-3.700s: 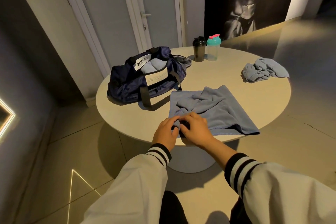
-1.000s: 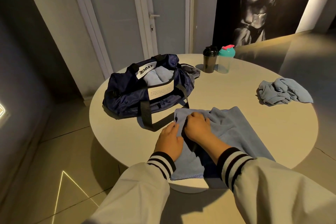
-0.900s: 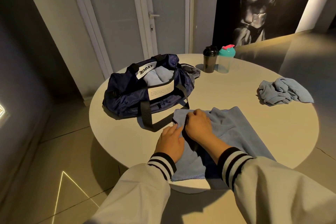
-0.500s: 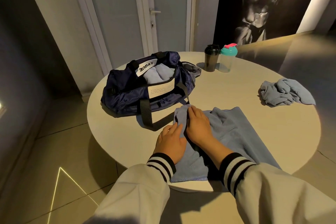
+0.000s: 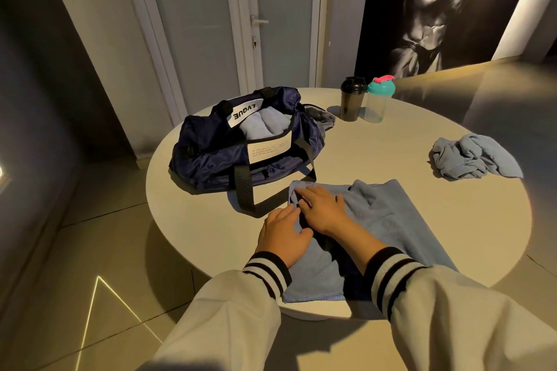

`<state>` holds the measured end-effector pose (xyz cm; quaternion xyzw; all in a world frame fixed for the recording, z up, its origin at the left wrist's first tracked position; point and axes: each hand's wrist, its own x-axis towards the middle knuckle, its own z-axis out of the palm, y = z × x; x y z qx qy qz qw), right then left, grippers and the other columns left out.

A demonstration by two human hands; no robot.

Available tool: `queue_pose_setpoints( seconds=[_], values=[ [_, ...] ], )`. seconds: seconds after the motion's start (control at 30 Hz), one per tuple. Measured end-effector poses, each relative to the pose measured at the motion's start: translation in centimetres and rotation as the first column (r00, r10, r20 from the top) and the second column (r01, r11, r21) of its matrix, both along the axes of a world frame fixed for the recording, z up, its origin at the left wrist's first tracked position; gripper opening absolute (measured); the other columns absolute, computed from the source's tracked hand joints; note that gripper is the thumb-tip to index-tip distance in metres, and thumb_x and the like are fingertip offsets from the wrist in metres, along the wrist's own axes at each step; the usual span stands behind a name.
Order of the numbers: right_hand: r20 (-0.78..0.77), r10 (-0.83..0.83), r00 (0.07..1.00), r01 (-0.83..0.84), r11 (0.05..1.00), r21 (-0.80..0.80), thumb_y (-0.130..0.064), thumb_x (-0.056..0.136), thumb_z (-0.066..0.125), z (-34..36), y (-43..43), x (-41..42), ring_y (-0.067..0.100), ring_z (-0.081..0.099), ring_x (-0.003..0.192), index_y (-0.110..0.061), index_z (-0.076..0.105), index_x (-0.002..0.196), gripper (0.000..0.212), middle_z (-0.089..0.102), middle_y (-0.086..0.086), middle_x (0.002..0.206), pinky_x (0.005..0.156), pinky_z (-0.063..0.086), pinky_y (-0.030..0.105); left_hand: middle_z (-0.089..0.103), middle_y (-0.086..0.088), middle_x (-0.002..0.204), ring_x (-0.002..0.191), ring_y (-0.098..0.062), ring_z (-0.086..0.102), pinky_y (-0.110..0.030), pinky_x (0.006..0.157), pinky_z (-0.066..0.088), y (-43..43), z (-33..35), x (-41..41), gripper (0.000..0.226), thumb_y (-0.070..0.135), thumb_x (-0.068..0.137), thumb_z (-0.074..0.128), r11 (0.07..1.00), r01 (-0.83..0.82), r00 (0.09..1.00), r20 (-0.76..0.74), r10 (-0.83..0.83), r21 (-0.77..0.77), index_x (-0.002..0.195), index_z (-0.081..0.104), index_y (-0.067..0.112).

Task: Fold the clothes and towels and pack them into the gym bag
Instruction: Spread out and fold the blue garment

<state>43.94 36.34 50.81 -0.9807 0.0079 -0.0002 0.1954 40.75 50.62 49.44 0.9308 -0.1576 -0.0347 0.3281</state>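
Towel: light blue, soft-napped towel (image 5: 388,220) spread long on the round table (image 5: 205,220), lower centre of the frame; its near end reaches the table's near rim.
Towel surface: rumpled, with a ridge of folds across its upper middle; the upper-left corner is bunched.
Right hand: right hand (image 5: 321,209) lies flat on the bunched upper-left corner, fingers straight and slightly spread, pressing the cloth down and gripping nothing.
Left hand: left hand (image 5: 283,235) sits just below and left of the right hand, palm down on the towel's left edge, fingers straight, thumb over the cloth, nothing clasped.
Towel to hands: most of the cloth stretches right of and below both hands; the forearms cross its near part.
Gym bag: navy gym bag (image 5: 211,159), upper left of the towel, open on top, a folded blue towel (image 5: 262,126) inside; its black strap lies just beside the towel's corner.
Other cloth: crumpled blue cloth (image 5: 473,159) at the right of the table, well apart.
Shakers: black shaker (image 5: 351,102) and teal-lidded shaker (image 5: 378,99) at the far rim.
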Motion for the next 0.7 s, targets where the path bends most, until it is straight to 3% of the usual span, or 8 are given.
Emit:
queue_pose_setpoints(
  seconds=[0.07, 0.13, 0.2, 0.33, 0.43, 0.53, 0.6, 0.7],
  values=[
    [0.015, -0.004, 1.000, 0.005, 1.000, -0.022, -0.034, 0.107, 0.031, 0.2, 0.3, 0.3, 0.027, 0.029, 0.143, -0.033, 0.049, 0.142, 0.040, 0.044, 0.003, 0.148, 0.116, 0.010, 0.064, 0.033, 0.009, 0.159, 0.145, -0.011, 0.022, -0.033, 0.122, 0.020, 0.0, -0.1, 0.0, 0.059, 0.037, 0.094, 0.054, 0.999, -0.016, 1.000, -0.010, 0.015, -0.045, 0.151, 0.040, 0.027],
    [0.058, -0.056, 0.997, 0.059, 0.997, -0.058, -0.037, 0.106, 0.032, 0.4, 0.4, 0.6, 0.030, 0.033, 0.136, -0.036, 0.046, 0.143, 0.040, 0.047, 0.006, 0.141, 0.115, 0.018, 0.057, 0.036, 0.006, 0.158, 0.145, -0.013, 0.024, -0.035, 0.122, 0.022, 0.1, -0.2, 0.0, 0.055, 0.038, 0.097, 0.053, 0.999, -0.022, 1.000, 0.001, 0.022, -0.050, 0.149, 0.043, 0.025],
    [0.061, -0.046, 0.997, 0.053, 0.992, -0.116, -0.041, 0.106, 0.031, 0.4, 0.4, 0.9, 0.031, 0.031, 0.134, -0.041, 0.038, 0.148, 0.043, 0.045, 0.006, 0.141, 0.112, 0.023, 0.053, 0.037, 0.003, 0.157, 0.146, -0.014, 0.024, -0.036, 0.121, 0.023, 0.1, -0.4, 0.0, 0.050, 0.037, 0.102, 0.048, 1.000, -0.016, 0.999, 0.035, 0.016, -0.014, 0.150, 0.042, 0.022],
    [0.005, 0.001, 1.000, 0.000, 0.989, -0.146, -0.035, 0.106, 0.034, 0.2, 0.3, 1.1, 0.033, 0.027, 0.138, -0.035, 0.042, 0.147, 0.042, 0.040, 0.002, 0.150, 0.112, 0.024, 0.055, 0.025, 0.000, 0.163, 0.149, -0.018, 0.016, -0.032, 0.123, 0.015, -0.2, -0.3, 0.0, 0.048, 0.026, 0.108, 0.033, 0.994, -0.017, 0.995, 0.100, 0.006, 0.111, 0.154, 0.032, 0.018],
    [0.050, -0.004, 0.999, 0.010, 0.993, -0.117, -0.025, 0.104, 0.038, -0.1, 0.2, 0.8, 0.032, 0.021, 0.145, -0.028, 0.037, 0.151, 0.047, 0.032, 0.000, 0.159, 0.115, 0.020, 0.058, 0.020, 0.001, 0.165, 0.150, -0.018, 0.013, -0.033, 0.124, 0.012, -0.2, -0.2, 0.0, 0.051, 0.026, 0.107, 0.033, 0.989, -0.015, 0.997, 0.082, 0.003, 0.144, 0.157, 0.025, 0.018],
    [0.101, 0.044, 0.994, -0.039, 0.998, -0.049, -0.025, 0.103, 0.040, -0.5, 0.1, 0.1, 0.027, 0.013, 0.149, -0.027, 0.015, 0.159, 0.061, 0.013, -0.007, 0.167, 0.118, 0.014, 0.053, 0.018, 0.002, 0.165, 0.151, -0.018, 0.012, -0.033, 0.124, 0.012, -0.2, -0.3, 0.0, 0.053, 0.028, 0.106, 0.032, 0.986, -0.011, 0.996, 0.089, -0.004, 0.166, 0.158, 0.022, 0.018],
    [0.069, 0.075, 0.995, -0.072, 0.996, -0.053, -0.028, 0.104, 0.038, -0.6, 0.1, 0.0, 0.025, 0.005, 0.152, -0.027, 0.003, 0.160, 0.066, 0.001, -0.008, 0.168, 0.120, 0.009, 0.052, 0.017, 0.002, 0.165, 0.151, -0.017, 0.011, -0.033, 0.124, 0.011, -0.2, -0.3, 0.0, 0.054, 0.029, 0.107, 0.031, 0.984, -0.015, 0.995, 0.096, -0.003, 0.178, 0.158, 0.020, 0.018],
    [-0.030, 0.065, 0.997, -0.068, 0.992, -0.109, -0.035, 0.106, 0.033, -0.7, 0.1, 0.5, 0.025, -0.003, 0.154, -0.025, 0.001, 0.160, 0.064, -0.004, -0.005, 0.168, 0.122, 0.004, 0.054, 0.015, 0.002, 0.166, 0.151, -0.017, 0.010, -0.034, 0.124, 0.010, -0.3, -0.2, -0.2, 0.055, 0.029, 0.106, 0.032, 0.985, -0.018, 0.996, 0.094, 0.001, 0.173, 0.159, 0.018, 0.018]
  ],
)
